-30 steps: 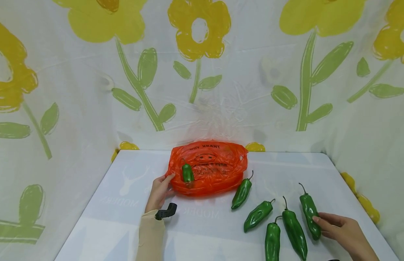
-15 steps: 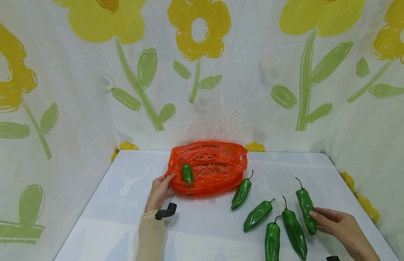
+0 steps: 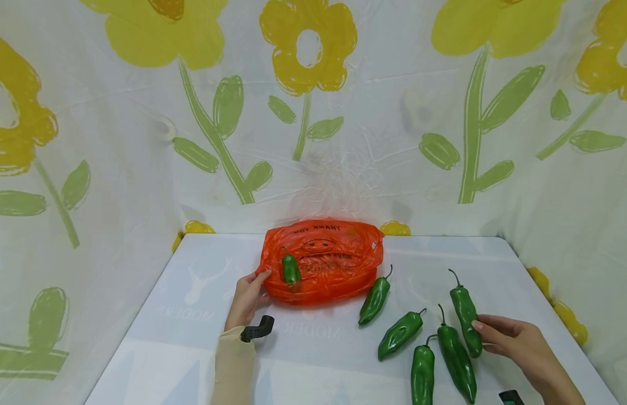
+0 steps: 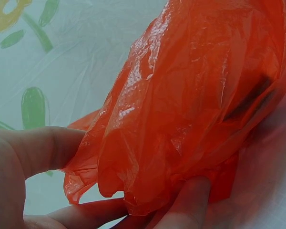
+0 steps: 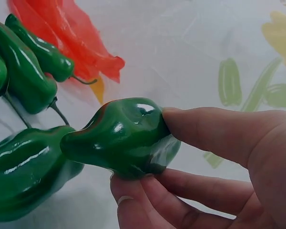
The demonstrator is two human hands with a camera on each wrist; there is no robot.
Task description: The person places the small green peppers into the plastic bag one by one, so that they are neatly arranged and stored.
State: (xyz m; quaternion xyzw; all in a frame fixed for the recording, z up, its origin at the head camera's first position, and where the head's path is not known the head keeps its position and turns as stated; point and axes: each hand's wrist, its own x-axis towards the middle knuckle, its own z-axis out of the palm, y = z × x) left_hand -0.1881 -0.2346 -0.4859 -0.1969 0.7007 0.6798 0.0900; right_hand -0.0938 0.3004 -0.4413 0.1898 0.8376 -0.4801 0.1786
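Note:
My left hand (image 3: pixel 246 298) grips the left edge of a red plastic bag (image 3: pixel 338 281) printed with dark lettering. The bag lies at the back of the table with its mouth partly raised. A green chili pepper (image 3: pixel 291 269) shows at the bag's left side. Between thumb and fingers, my right hand (image 3: pixel 521 343) pinches another green pepper (image 3: pixel 464 309), stem pointing away. In the right wrist view, that held pepper (image 5: pixel 128 136) is close to a neighbouring pepper (image 5: pixel 28 171); whether they touch I cannot tell. Bag folds (image 4: pixel 181 95) cover much of the left wrist view.
Several loose green peppers lie between the hands: one beside the bag (image 3: pixel 375 301), one slanted (image 3: pixel 400 334), one near the front (image 3: pixel 423 374) and one next to the held pepper (image 3: pixel 456 363). A flower-patterned curtain (image 3: pixel 374 124) encloses the white table (image 3: pixel 192 315).
My right hand has moved left and slightly away from me, carrying its pepper toward the other peppers. My left hand and the bag have stayed in place.

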